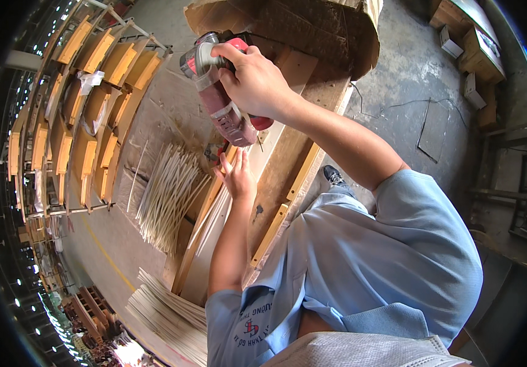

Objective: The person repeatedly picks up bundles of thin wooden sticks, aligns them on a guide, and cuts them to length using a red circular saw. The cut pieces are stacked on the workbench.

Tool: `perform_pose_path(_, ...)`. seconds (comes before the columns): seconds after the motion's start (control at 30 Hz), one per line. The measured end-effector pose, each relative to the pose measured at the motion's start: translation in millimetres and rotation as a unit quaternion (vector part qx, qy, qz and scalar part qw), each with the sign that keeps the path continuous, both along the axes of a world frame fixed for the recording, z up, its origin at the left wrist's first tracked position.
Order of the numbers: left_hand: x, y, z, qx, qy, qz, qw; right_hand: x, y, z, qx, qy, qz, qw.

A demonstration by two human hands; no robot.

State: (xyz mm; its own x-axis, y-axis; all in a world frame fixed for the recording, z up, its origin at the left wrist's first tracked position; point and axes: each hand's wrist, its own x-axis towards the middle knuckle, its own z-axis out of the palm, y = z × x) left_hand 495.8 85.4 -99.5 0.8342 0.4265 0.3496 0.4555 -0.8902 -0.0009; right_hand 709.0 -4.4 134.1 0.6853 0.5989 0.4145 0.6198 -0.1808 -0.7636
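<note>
My right hand (256, 82) is wrapped round the grip of a red and grey handheld power tool (225, 113), whose exact kind I cannot make out. Its lower end reaches down over a wooden workpiece (199, 235) on the bench. Just below that end, my left hand (239, 177) has its fingers stretched out and apart along the wood. Whether the fingertips touch the tool does not show. Thin pale strips (215, 214) lie beside my left forearm, partly covered by it.
A loose pile of white strips (168, 199) lies left of my left hand, with another bundle (171, 318) nearer me. A rack (89, 122) of wooden parts stands at left. An open cardboard box (318, 37) sits at the bench's far end. Cables (407, 104) cross the floor at right.
</note>
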Motion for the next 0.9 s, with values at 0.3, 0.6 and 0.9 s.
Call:
perform_pose_path(0.3,-2.5,2.9,0.1,0.002,0.061,0.004,0.998,-18.0,-10.5,-22.2,0.037,-0.011,-0.003,0.999)
perform_pose_path(0.6,1.8,-0.4,1.4,0.016,0.025,0.008,1.000,-28.5,-24.2,-28.1,0.068,-0.009,0.016,0.998)
perform_pose_path(0.9,-0.2,0.6,-1.7,0.011,0.041,0.013,0.999,-29.1,-22.4,-41.5,0.072,-0.024,0.021,0.997)
